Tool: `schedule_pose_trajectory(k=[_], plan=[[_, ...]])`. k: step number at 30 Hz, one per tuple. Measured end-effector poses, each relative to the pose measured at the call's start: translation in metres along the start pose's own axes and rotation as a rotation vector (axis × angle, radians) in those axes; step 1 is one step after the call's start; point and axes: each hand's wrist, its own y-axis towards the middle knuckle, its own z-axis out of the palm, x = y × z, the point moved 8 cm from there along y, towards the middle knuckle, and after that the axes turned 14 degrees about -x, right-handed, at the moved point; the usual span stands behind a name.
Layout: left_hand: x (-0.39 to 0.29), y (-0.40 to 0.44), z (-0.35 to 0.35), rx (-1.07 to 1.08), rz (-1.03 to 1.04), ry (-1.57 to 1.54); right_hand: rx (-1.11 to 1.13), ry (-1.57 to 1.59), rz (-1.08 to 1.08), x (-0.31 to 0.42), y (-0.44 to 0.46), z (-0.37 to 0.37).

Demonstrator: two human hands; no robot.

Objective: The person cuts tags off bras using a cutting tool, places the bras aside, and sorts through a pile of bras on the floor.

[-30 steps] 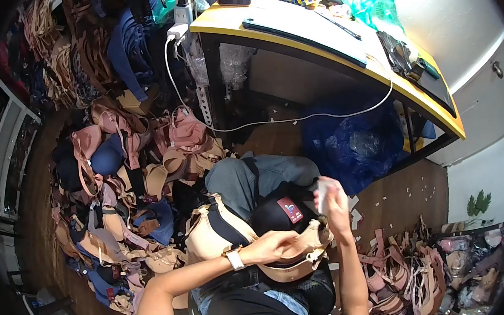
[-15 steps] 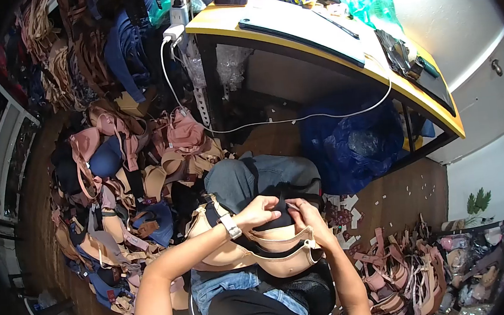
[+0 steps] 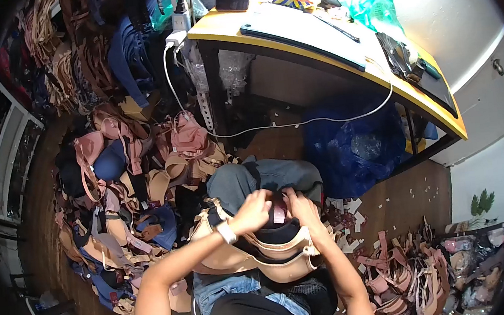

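Several beige bras [image 3: 286, 270] lie stacked across my lap, cups toward me. A black bra [image 3: 278, 234] sits among them at their far side, with a pinkish tag [image 3: 279, 215] showing between my hands. My left hand [image 3: 253, 212], with a pale watch on its wrist, is closed at the black fabric left of the tag. My right hand [image 3: 299, 207] pinches the black fabric right of the tag. The fingertips of both hands are partly blurred or hidden.
A heap of bras [image 3: 114, 229] covers the floor on the left; more bras [image 3: 406, 276] lie at right. A yellow-edged table [image 3: 302, 44] stands ahead with a white cable [image 3: 297, 123] hanging below. Under it is a blue plastic bag [image 3: 353, 148]. Paper tags [image 3: 350, 242] litter the floor.
Both hands have moved slightly away from me and the left one a little leftward. The pinkish tag has come into sight on the black bra between them.
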Motion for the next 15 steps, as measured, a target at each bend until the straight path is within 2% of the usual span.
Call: schedule_pose_trajectory(k=[2, 3, 4, 6, 8, 9, 10, 11, 12, 13, 14, 15], plan=[[0.033, 0.002, 0.025, 0.443, -0.355, -0.124, -0.046, 0.045, 0.114, -0.004, -0.010, -0.006], [0.036, 0.002, 0.034, 0.541, -0.494, -0.258, -0.066, 0.099, 0.151, -0.004, -0.015, -0.012], [0.034, 0.002, 0.037, 0.525, -0.577, -0.365, -0.066, 0.097, 0.152, -0.003, -0.021, -0.014], [0.028, -0.013, 0.049, 0.677, -0.851, -0.566, -0.220, 0.122, 0.049, 0.008, -0.028, -0.029], [0.034, -0.017, 0.066, 0.556, -0.704, -0.668, -0.246, 0.070, -0.001, 0.010, -0.033, -0.033], [0.024, -0.021, 0.064, 0.637, -0.665, -0.630, -0.170, 0.320, 0.085, 0.001, -0.034, -0.028], [0.010, -0.027, 0.064, 0.626, -0.710, -0.774, -0.093, 0.570, 0.168, -0.008, -0.034, -0.024], [-0.002, -0.028, 0.060, 0.656, -0.646, -0.835, -0.036, 0.885, 0.239, -0.031, -0.037, -0.006], [-0.013, -0.032, 0.057, 0.686, -0.584, -0.895, 0.014, 1.097, 0.513, -0.043, -0.037, -0.021], [-0.026, -0.043, 0.057, 0.708, -0.486, -0.914, -0.086, 1.265, 0.604, -0.063, -0.030, -0.030], [-0.017, -0.059, 0.067, 0.721, -0.412, -0.769, -0.190, 1.428, 0.690, -0.078, -0.023, -0.036], [-0.030, -0.057, 0.061, 0.694, -0.246, -0.587, -0.246, 1.239, 0.576, -0.073, -0.008, -0.046]])
